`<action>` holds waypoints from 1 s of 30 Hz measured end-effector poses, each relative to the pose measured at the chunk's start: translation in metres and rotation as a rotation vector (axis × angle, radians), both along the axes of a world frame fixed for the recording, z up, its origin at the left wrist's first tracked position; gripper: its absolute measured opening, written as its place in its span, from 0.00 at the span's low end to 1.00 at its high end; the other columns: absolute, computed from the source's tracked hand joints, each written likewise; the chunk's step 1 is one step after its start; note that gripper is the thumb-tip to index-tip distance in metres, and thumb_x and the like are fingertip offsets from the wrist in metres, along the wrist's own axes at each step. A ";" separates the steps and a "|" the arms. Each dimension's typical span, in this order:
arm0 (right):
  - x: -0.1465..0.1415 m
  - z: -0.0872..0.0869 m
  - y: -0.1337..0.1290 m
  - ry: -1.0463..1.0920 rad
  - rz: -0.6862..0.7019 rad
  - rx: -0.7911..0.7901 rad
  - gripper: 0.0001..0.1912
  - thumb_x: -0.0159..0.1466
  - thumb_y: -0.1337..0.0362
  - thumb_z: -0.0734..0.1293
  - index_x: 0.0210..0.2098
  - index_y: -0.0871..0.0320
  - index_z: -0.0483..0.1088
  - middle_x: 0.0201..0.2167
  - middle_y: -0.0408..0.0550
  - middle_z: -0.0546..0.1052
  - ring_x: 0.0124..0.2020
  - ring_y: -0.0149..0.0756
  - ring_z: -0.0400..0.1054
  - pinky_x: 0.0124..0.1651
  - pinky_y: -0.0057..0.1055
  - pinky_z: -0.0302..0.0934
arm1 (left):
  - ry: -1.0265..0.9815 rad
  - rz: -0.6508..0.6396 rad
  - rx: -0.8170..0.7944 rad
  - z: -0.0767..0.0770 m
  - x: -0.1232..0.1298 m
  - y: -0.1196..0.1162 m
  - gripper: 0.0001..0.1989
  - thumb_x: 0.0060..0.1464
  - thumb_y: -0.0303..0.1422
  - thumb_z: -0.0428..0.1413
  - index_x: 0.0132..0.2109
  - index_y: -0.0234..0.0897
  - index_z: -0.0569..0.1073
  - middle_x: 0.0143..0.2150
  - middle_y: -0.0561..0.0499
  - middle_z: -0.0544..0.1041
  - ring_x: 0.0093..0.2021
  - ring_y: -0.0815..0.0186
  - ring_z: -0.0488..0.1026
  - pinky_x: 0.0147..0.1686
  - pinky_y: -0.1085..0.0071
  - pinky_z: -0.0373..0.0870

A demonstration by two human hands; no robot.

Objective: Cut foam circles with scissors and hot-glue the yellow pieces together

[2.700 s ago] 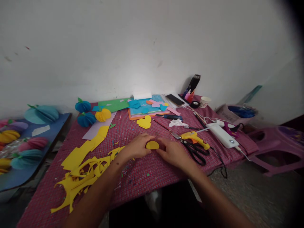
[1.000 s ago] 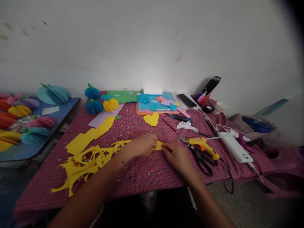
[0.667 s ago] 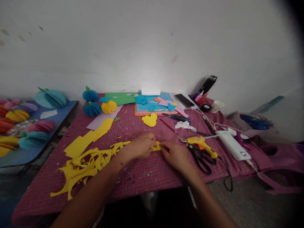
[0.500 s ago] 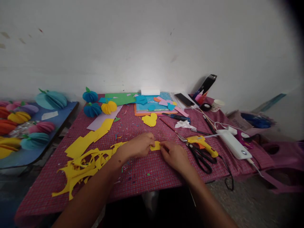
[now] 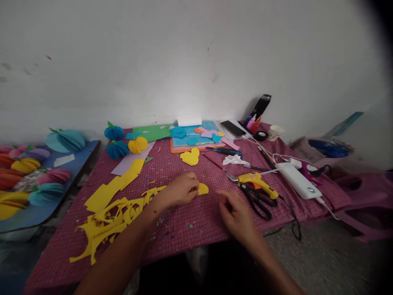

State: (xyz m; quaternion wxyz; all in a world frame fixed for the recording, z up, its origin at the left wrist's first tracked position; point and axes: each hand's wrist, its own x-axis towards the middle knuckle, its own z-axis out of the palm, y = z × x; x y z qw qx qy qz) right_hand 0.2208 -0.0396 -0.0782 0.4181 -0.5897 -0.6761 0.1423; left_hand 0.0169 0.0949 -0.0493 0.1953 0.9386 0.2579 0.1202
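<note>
My left hand (image 5: pixel 183 188) is closed on a folded piece of yellow paper (image 5: pixel 203 189) low over the table, and the paper's rounded end sticks out to the right of the fingers. Apart from it, to the right, my right hand (image 5: pixel 236 213) holds nothing; its fingers are loosely curled, with the thumb away from them. Beyond the hands lies a small pile of yellow paper cut-outs (image 5: pixel 190 157). Yellow paper offcuts (image 5: pixel 123 213) with round holes spread beside my left forearm. Close to my right hand are black-handled scissors (image 5: pixel 256 203) and a yellow glue gun (image 5: pixel 258 182).
Yellow paper strips (image 5: pixel 104 194) and paper pumpkins (image 5: pixel 138 144) are at the left of the checked tablecloth (image 5: pixel 181 229). A white power bank (image 5: pixel 299 180) with cables lies right. At the back are a phone (image 5: pixel 233 128) and a black flask (image 5: pixel 261 106). More pumpkins fill a blue table (image 5: pixel 81 153).
My right hand has let go of the yellow paper and moved away to the right and slightly down. My left hand keeps hold of the paper. The view has shifted slightly.
</note>
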 end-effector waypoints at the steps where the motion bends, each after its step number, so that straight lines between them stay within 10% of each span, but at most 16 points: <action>1: -0.001 0.000 -0.012 0.056 0.000 -0.030 0.17 0.65 0.71 0.60 0.50 0.54 0.70 0.35 0.46 0.73 0.36 0.38 0.68 0.41 0.34 0.64 | -0.013 0.008 -0.011 0.001 0.000 0.000 0.07 0.58 0.29 0.52 0.34 0.35 0.74 0.37 0.49 0.72 0.38 0.65 0.68 0.39 0.69 0.64; 10: -0.018 0.010 -0.034 0.544 0.030 -0.074 0.16 0.66 0.69 0.62 0.52 0.51 0.67 0.41 0.47 0.75 0.39 0.36 0.71 0.41 0.33 0.67 | -0.278 -0.196 -0.452 0.030 0.021 -0.035 0.10 0.61 0.34 0.54 0.44 0.37 0.77 0.38 0.50 0.77 0.38 0.67 0.72 0.41 0.71 0.66; 16: -0.029 0.011 -0.026 0.845 0.109 -0.069 0.19 0.67 0.67 0.63 0.56 0.46 0.65 0.44 0.46 0.78 0.25 0.28 0.68 0.29 0.28 0.64 | -0.428 0.029 -0.792 0.025 0.025 -0.038 0.13 0.58 0.40 0.57 0.40 0.34 0.79 0.32 0.50 0.77 0.32 0.68 0.72 0.33 0.72 0.66; 22: -0.032 0.009 -0.026 1.116 0.178 -0.095 0.24 0.65 0.66 0.68 0.59 0.42 0.65 0.54 0.50 0.76 0.32 0.33 0.72 0.29 0.29 0.65 | -0.604 -0.004 -1.230 0.016 0.024 -0.034 0.13 0.53 0.37 0.63 0.40 0.31 0.77 0.31 0.49 0.77 0.29 0.69 0.73 0.32 0.71 0.70; 30: -0.036 0.014 -0.025 1.448 0.255 -0.228 0.28 0.58 0.66 0.72 0.57 0.46 0.70 0.52 0.50 0.77 0.31 0.35 0.70 0.23 0.25 0.62 | -0.605 0.034 -1.260 0.011 0.023 -0.034 0.13 0.49 0.36 0.66 0.35 0.30 0.75 0.27 0.50 0.77 0.26 0.69 0.74 0.28 0.73 0.70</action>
